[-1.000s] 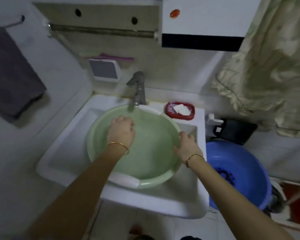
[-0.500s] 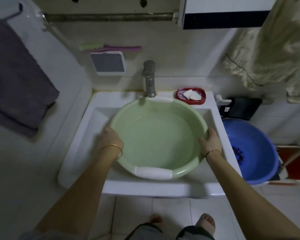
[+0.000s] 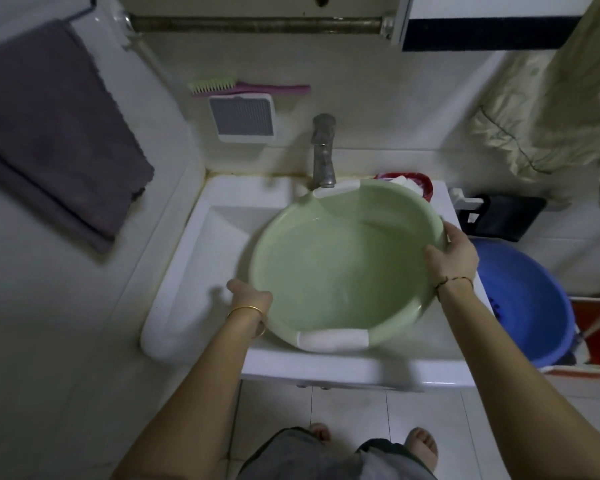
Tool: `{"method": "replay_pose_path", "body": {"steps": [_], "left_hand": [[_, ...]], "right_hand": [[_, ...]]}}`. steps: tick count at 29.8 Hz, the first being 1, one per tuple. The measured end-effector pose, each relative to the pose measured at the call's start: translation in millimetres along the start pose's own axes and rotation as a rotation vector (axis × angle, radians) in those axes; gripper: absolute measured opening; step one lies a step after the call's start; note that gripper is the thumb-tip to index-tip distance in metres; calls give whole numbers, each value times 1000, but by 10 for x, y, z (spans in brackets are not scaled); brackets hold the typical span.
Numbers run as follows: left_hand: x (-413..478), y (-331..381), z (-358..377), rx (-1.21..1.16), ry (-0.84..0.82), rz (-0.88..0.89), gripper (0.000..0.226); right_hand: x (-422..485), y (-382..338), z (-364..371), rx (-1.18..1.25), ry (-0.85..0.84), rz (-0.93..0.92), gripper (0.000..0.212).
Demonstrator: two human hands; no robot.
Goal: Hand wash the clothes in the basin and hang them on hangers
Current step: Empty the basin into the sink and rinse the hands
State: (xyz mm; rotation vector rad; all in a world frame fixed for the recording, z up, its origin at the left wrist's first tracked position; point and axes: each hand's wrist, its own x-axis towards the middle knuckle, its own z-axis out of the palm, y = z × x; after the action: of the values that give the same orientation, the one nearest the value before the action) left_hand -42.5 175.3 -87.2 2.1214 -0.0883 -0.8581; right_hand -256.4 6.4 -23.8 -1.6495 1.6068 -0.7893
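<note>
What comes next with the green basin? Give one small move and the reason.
Probably keep tipping the green basin toward the sink to pour the water out. Left hand and right hand each have a grip on opposite rims, the basin sits tilted over the sink with its right side raised, it holds only water, and no clothes show in it.

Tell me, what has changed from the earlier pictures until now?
The left hand left the water and now grips the green basin rim; the right hand keeps its grip. The basin has shifted right and tilted. The tap, sink and blue basin stayed.
</note>
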Motion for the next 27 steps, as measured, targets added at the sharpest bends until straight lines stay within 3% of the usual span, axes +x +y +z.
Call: {"method": "replay_pose_path", "body": {"steps": [2,7,27], "left_hand": [[-8,-2,-41,36,-34,13,59],[-42,-58,-147,446,-58,136,63],[28,45,36,567,-37,220,56]], "right_hand": [[-6,-20,8,-2,4,-16,57],[-40,-92,14,21,19,-63,59],[-22,-369,-300,-80,64,-176,62]]}}
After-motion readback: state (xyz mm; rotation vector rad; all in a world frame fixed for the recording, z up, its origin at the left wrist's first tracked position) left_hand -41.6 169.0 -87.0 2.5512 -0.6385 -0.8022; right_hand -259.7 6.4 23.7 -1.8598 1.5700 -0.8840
